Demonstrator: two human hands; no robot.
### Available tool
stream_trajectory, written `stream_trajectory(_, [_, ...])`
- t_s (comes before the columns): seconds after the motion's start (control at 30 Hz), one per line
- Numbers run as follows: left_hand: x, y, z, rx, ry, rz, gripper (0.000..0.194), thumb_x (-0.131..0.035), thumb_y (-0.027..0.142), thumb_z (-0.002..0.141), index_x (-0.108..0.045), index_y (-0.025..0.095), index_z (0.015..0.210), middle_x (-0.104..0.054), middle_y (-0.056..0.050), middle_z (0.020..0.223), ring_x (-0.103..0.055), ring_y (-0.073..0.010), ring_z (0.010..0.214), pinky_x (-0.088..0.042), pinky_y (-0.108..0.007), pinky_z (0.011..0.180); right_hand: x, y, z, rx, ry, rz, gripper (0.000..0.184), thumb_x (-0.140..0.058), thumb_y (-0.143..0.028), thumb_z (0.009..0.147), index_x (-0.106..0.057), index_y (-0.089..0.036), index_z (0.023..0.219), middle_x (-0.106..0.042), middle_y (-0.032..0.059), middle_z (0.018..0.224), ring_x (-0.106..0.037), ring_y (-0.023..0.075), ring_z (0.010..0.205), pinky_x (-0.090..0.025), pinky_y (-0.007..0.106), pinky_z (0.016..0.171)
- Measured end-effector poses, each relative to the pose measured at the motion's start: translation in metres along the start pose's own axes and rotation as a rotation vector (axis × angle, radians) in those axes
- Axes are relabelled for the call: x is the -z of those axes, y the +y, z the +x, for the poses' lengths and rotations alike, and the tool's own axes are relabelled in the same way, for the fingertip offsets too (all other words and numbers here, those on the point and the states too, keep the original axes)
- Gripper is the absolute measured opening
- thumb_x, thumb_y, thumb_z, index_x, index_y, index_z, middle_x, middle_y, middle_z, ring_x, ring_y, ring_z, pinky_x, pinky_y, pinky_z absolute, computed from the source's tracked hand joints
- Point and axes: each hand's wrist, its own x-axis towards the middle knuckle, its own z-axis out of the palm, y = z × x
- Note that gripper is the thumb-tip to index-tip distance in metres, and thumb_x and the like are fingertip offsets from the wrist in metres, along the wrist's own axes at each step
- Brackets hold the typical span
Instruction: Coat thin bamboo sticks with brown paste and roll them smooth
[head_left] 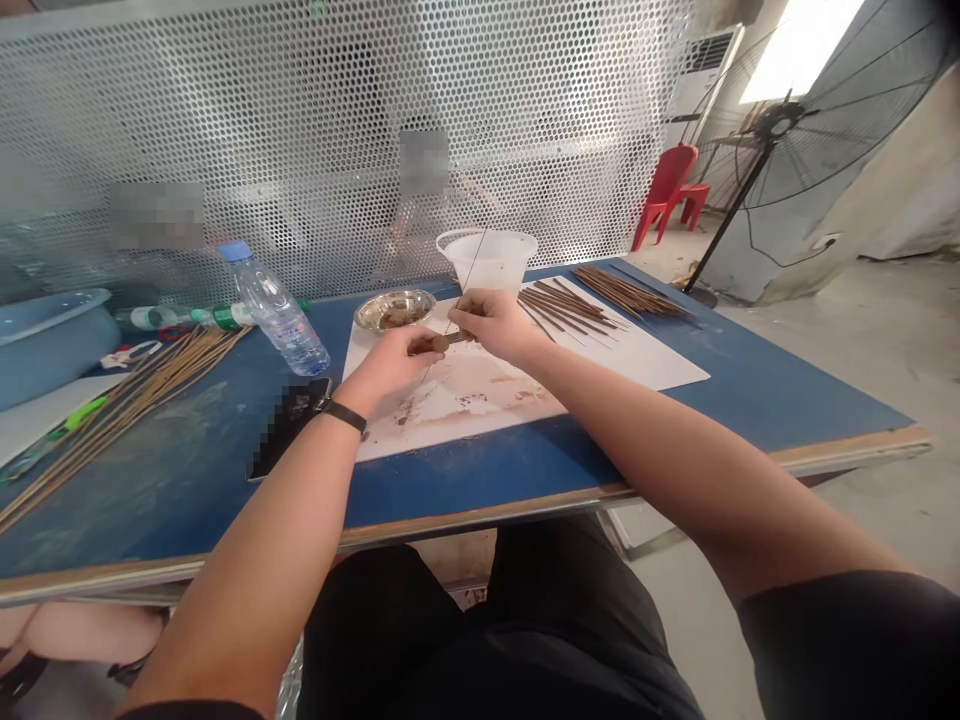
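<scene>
My left hand [401,362] and my right hand [495,322] are closed close together above a white board [660,362] smeared with brown. Between their fingertips is a small lump of brown paste [457,338]. A thin stick [475,259] slants up past the fingers, its top end free. My left fingers pinch the paste; the right fingertips are at the stick and paste, partly hidden. Just behind my left hand stands a shiny metal bowl [366,318] with brown paste inside. Several brown-coated sticks [570,308] lie on the board to the right.
A white bucket [491,262] stands behind my hands, before a perforated metal screen [525,90]. At left are a water bottle [281,315], a dark phone [289,425], long thin sticks [154,385] and a blue basin [45,340]. More sticks [630,292] lie far right.
</scene>
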Motion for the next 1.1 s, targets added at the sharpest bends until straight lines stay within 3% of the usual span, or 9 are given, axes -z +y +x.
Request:
stream_trajectory(0.23, [-0.005, -0.004, 0.001, 0.014, 0.003, -0.172, 0.050, -0.082, 0.031, 0.078, -0.070, 0.018, 0.125, -0.076, -0.009, 0.101, -0.071, -0.0252, 0.100, -0.054, -0.044, 0.092, 0.000, -0.002, 0.000, -0.029, -0.006, 0.074, 0.025, -0.066, -0.011, 0.088, -0.058, -0.019, 0.066, -0.056, -0.0052, 0.053, -0.051, 0.0094, 0.053, -0.042, 0.023, 0.055])
stream_trajectory(0.4, [-0.005, 0.006, -0.001, 0.038, 0.023, -0.107, 0.029, -0.081, 0.033, 0.078, -0.072, 0.017, 0.101, -0.074, -0.007, 0.096, -0.069, -0.0231, 0.090, -0.055, -0.042, 0.086, -0.003, 0.002, 0.002, -0.023, 0.029, 0.132, 0.026, -0.066, -0.012, 0.088, -0.058, -0.020, 0.064, -0.056, -0.0048, 0.053, -0.053, 0.0100, 0.054, -0.044, 0.023, 0.055])
stream_trajectory(0.5, [-0.003, 0.010, -0.003, 0.035, 0.037, -0.057, 0.024, -0.079, 0.034, 0.080, -0.073, 0.017, 0.096, -0.074, -0.007, 0.094, -0.068, -0.0219, 0.085, -0.055, -0.041, 0.085, -0.004, 0.004, 0.002, -0.011, 0.044, 0.171, 0.026, -0.066, -0.013, 0.088, -0.059, -0.020, 0.064, -0.057, -0.0047, 0.053, -0.054, 0.0103, 0.054, -0.045, 0.023, 0.056])
stream_trajectory(0.77, [0.002, 0.003, -0.002, 0.074, 0.087, -0.050, 0.049, -0.081, 0.040, 0.080, -0.073, 0.018, 0.123, -0.076, -0.008, 0.098, -0.070, -0.0249, 0.093, -0.055, -0.042, 0.087, 0.005, 0.003, 0.010, -0.047, 0.173, 0.339, 0.031, -0.066, -0.011, 0.089, -0.056, -0.021, 0.062, -0.054, -0.0053, 0.048, -0.048, 0.0093, 0.048, -0.035, 0.023, 0.050])
stream_trajectory(0.97, [0.008, 0.000, -0.005, 0.114, -0.068, 0.313, 0.035, -0.079, 0.040, 0.077, -0.075, 0.020, 0.105, -0.074, -0.006, 0.086, -0.066, -0.0257, 0.080, -0.049, -0.038, 0.072, -0.019, 0.021, -0.003, -0.239, -0.021, 0.174, 0.029, -0.069, -0.007, 0.085, -0.058, -0.019, 0.060, -0.059, -0.0035, 0.050, -0.051, 0.0096, 0.049, -0.039, 0.023, 0.052])
stream_trajectory(1.1, [0.009, -0.005, -0.005, 0.091, -0.083, 0.346, 0.032, -0.077, 0.042, 0.079, -0.075, 0.021, 0.103, -0.075, -0.007, 0.090, -0.067, -0.0269, 0.083, -0.049, -0.039, 0.075, -0.025, 0.024, -0.006, -0.258, -0.048, 0.216, 0.029, -0.067, -0.009, 0.088, -0.058, -0.020, 0.063, -0.059, -0.0038, 0.051, -0.052, 0.0099, 0.050, -0.041, 0.023, 0.053])
